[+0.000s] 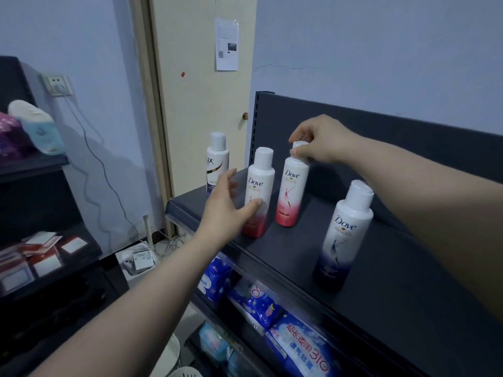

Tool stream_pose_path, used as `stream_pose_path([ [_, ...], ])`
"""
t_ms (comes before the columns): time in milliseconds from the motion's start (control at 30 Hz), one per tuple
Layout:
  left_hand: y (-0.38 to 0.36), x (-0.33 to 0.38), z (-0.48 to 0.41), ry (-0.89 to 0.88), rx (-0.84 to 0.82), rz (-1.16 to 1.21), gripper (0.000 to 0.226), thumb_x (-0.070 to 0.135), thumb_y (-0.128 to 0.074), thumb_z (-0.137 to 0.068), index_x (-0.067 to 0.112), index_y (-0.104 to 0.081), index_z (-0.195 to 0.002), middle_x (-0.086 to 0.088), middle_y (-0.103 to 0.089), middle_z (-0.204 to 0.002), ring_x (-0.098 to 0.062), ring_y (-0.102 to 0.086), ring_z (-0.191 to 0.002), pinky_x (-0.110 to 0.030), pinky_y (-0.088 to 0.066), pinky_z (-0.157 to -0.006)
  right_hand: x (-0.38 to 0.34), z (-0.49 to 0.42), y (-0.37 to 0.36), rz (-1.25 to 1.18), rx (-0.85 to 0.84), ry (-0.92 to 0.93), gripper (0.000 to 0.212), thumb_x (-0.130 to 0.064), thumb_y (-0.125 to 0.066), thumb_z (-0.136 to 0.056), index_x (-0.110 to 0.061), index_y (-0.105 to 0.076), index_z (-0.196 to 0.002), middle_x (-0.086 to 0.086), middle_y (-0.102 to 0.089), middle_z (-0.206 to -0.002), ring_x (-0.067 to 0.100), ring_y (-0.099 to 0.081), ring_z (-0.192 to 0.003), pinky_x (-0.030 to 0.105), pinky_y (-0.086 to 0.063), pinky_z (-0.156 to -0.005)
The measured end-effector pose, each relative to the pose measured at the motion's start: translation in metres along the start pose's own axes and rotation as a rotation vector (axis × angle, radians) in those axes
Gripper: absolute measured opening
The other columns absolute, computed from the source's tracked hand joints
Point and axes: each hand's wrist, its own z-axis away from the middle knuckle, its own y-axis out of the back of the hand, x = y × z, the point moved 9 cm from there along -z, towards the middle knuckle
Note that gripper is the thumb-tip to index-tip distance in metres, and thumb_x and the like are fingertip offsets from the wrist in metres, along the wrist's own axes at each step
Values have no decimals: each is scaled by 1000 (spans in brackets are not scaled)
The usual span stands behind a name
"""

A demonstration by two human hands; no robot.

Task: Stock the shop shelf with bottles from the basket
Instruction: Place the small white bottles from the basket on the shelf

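We lose most of the cap of the rear pink Dove bottle [292, 191] under the right hand [317, 142], while the blurred left hand [227, 210] covers the lower left of the front pink Dove bottle [261, 183] and the foot of the Lux bottle [216, 159]. The print on the taped sheet [226, 44] is too small for us to read.

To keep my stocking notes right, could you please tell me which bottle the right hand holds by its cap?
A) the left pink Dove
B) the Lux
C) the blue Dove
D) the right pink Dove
D: the right hand has its fingers pinched on the white cap of the right pink Dove, which stands on the shelf.
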Motion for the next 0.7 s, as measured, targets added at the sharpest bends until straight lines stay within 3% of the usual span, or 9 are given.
stream_pose_path([
  [133,-21,-15,0,58,-107,18,78,30,-75,-78,24,-31,-143,5,-56,-119,-13,-58,-107,-33,-48,-94,6,-8,-9,9,-89,-16,19,-18,-73,-79,-20,-67,-96,0,-68,-95,14,-67,-74,35,-57,-81],
  [400,-31,-20,-3,35,-162,5,50,23,-72,-82,24,-48,-126,11,-60,-109,-6,-59,-95,-22,-46,-82,-8,-14,-11,52,-159,26,20,-16,-74,-80,-10,-70,-98,3,-71,-87,18,-70,-71,38,-58,-80],
  [600,-31,-20,-3,26,-183,30,57,21,-72,-82,23,-44,-131,9,-59,-114,-8,-58,-102,-24,-47,-87,-10,-17,-14,63,-149,25,24,-18,-74,-81,-11,-68,-103,3,-70,-89,19,-69,-74,41,-56,-86],
  [700,-25,-15,-2,19,-144,60,66,25,-73,-81,24,-38,-138,7,-56,-123,-8,-55,-109,-25,-45,-94,-7,-12,-12,100,-169,13,42,-28,-72,-82,-19,-60,-121,-1,-65,-94,23,-67,-87,40,-54,-88],
])
